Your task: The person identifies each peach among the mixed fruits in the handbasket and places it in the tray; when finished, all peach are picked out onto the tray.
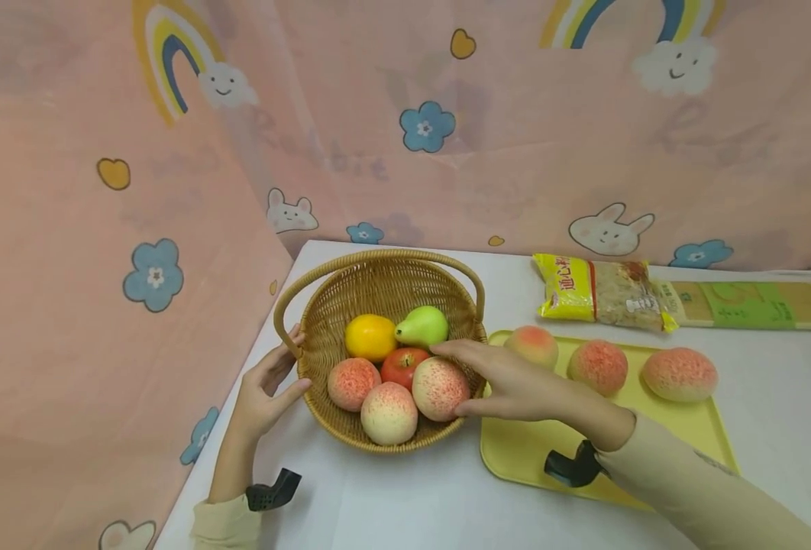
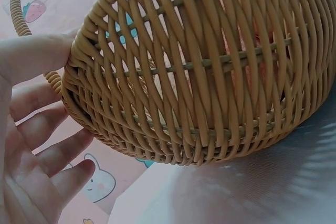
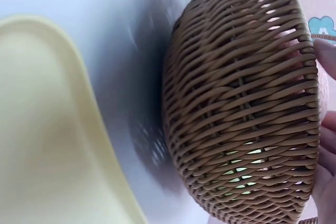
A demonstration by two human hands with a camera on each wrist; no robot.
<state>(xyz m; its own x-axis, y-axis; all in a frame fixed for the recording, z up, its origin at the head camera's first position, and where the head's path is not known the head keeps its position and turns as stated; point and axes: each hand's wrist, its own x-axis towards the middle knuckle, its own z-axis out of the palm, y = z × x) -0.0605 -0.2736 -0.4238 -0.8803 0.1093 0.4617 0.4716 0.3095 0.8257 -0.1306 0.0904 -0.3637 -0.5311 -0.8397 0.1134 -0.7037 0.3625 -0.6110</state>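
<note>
A round wicker basket [image 1: 381, 283] with an arched handle stands on the table. In it lie a yellow lemon-like fruit [image 1: 369, 338], a green pear [image 1: 424, 327], a red apple [image 1: 402, 365] and several peaches [image 1: 389, 413]. My left hand [image 1: 266, 391] holds the basket's left rim by the handle's foot. In the left wrist view its thumb touches the rim, while two fingertips look free. Reaching over the right rim, my right hand [image 1: 498, 382] holds a speckled peach [image 1: 440, 388] between thumb and fingers. The right wrist view shows mostly the basket's wall [image 3: 241, 98], hiding much of the peach.
Right of the basket is a yellow tray [image 1: 529, 454] with three peaches [image 1: 598, 367], partly under my right forearm. Behind it lie a yellow pasta bag [image 1: 601, 294] and a long green-banded noodle pack [image 1: 756, 304]. A patterned pink cloth [image 1: 378, 183] hangs behind and left.
</note>
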